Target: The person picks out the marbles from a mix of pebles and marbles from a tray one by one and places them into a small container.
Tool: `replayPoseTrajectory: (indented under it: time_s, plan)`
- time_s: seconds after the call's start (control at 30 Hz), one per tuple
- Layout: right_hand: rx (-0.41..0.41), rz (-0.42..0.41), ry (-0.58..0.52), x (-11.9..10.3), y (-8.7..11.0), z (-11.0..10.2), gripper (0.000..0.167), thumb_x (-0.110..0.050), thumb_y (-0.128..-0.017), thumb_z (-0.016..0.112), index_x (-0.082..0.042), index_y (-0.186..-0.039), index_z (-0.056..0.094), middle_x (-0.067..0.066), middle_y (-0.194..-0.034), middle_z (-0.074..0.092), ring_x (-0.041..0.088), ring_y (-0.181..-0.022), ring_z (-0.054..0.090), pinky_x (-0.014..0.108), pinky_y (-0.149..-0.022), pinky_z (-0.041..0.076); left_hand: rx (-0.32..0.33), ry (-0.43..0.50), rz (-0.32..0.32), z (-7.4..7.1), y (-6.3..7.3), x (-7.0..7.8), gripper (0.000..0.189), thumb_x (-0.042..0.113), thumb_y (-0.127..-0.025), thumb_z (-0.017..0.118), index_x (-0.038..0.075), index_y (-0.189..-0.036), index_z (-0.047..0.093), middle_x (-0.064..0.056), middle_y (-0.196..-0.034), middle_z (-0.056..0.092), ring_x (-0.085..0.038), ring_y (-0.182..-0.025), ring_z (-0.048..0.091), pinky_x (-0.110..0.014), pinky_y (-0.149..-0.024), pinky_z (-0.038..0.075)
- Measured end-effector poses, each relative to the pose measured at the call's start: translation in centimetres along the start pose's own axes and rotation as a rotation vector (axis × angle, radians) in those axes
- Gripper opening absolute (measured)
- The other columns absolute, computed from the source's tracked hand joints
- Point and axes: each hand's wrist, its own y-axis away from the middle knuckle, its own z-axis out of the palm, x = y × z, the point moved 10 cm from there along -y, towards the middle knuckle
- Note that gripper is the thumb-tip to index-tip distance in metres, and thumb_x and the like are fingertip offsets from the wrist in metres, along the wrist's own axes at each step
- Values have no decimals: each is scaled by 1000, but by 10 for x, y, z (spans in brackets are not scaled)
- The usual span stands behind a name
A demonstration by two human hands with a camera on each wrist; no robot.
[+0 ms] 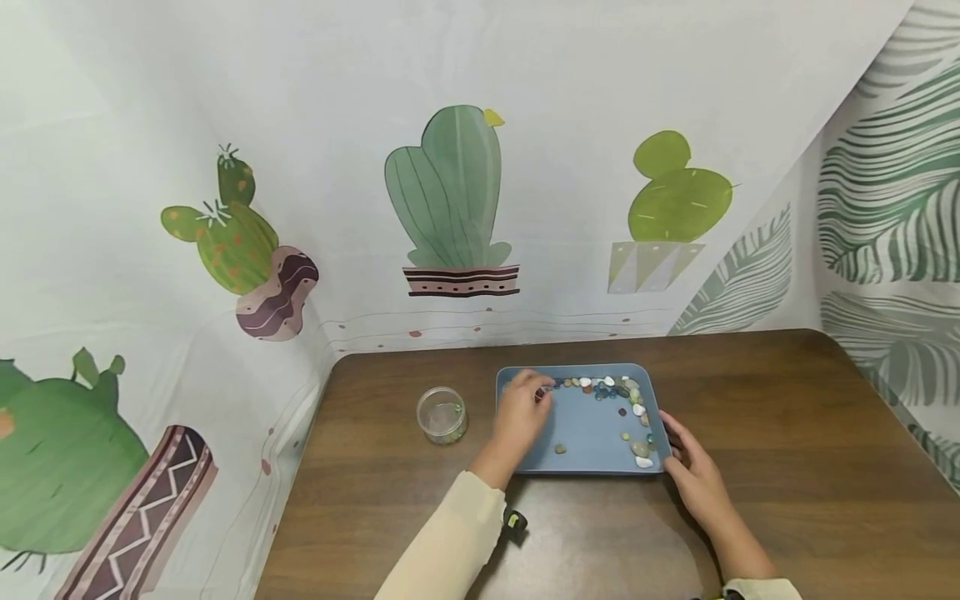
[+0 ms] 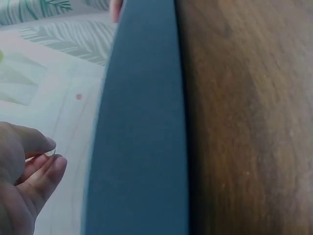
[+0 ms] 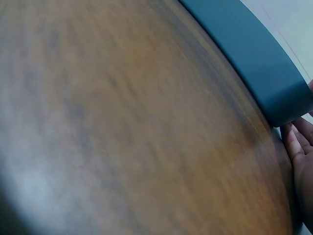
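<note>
Head: left hand (image 1: pixel 520 417), fingertips together, over far left corner of blue tray (image 1: pixel 581 433); right hand (image 1: pixel 696 479) grips tray's right edge, near end. Stones (image 1: pixel 639 410) line its far and right edges. Tray near bench's (image 1: pixel 367 492) far edge.

Left wrist: left hand pinches small clear piece (image 2: pixel 52 152).

Right wrist: right fingers touch tray corner.

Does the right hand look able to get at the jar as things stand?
Probably not directly: the tray and left hand are between the right hand and the jar.
</note>
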Motion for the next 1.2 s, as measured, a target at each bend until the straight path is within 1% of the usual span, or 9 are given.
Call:
replayPoseTrajectory:
  time_s: [0.17, 0.3, 0.37, 0.57, 0.7, 0.87, 1.03, 1.13, 1.2]
  plan:
    - [-5, 6, 10, 0, 0, 0, 65, 0, -98, 47, -20, -158, 33, 18, -159, 38, -13, -121, 39, -4, -91, 31, 67, 67, -4, -20, 7, -4, 14, 12, -91, 74, 11, -105, 76, -1, -101, 69, -9, -81, 68, -15, -68, 54]
    - [-5, 5, -1, 0, -1, 1, 65, 1, -97, 48, -18, -158, 33, 18, -160, 37, -10, -123, 39, -4, -92, 30, 112, 80, -20, -37, 15, -12, 15, 15, -92, 74, 12, -106, 76, 0, -101, 69, -9, -80, 67, -16, -65, 53]
    - [-2, 1, -6, 0, -1, 1, 65, 2, -98, 48, -18, -158, 34, 18, -160, 37, -11, -122, 39, -4, -92, 30, 129, 74, -36, -45, 19, -18, 14, 17, -92, 74, 13, -106, 76, 1, -102, 69, -9, -80, 67, -17, -64, 51]
    - [2, -16, -18, -1, -1, 2, 66, 3, -97, 49, -17, -158, 34, 18, -160, 37, -16, -122, 36, -4, -93, 30, 202, 106, -69, -71, 32, -37, 12, 14, -90, 76, 10, -102, 76, -1, -97, 68, -14, -77, 66, -19, -61, 49]
    - [2, -21, -13, 0, -1, 3, 67, 4, -97, 49, -17, -158, 34, 18, -160, 37, -16, -122, 36, -4, -92, 31, 251, 107, -105, -86, 41, -50, 12, 12, -89, 77, 9, -100, 75, -1, -94, 67, -12, -75, 64, -19, -61, 49]
    - [-2, -5, 9, 2, -1, 2, 66, 2, -98, 48, -19, -159, 32, 18, -161, 36, -19, -122, 33, -5, -92, 29, 293, 100, -141, -101, 50, -63, 12, 14, -89, 76, 10, -100, 75, -3, -95, 68, -12, -74, 63, -21, -61, 50]
    - [-4, 6, 9, 1, 0, 2, 66, 1, -98, 50, -19, -159, 33, 19, -160, 37, -17, -119, 35, -4, -90, 30, 351, 57, -133, -112, 60, -74, 10, 10, -86, 78, 10, -96, 75, -3, -93, 69, -14, -73, 62, -24, -64, 51]
    - [-4, 16, 16, 2, 0, 1, 66, 0, -98, 50, -20, -159, 32, 19, -159, 38, -15, -118, 36, -4, -89, 31, 368, 48, -123, -116, 63, -80, 10, 6, -85, 78, 8, -95, 75, -4, -96, 70, -16, -73, 63, -27, -66, 53]
    - [-3, 19, 18, 2, 0, 1, 66, -1, -98, 49, -21, -159, 32, 19, -159, 38, -15, -118, 36, -4, -89, 31, 371, 52, -132, -118, 66, -84, 11, 5, -85, 77, 8, -95, 75, -5, -99, 70, -17, -73, 62, -27, -65, 54]
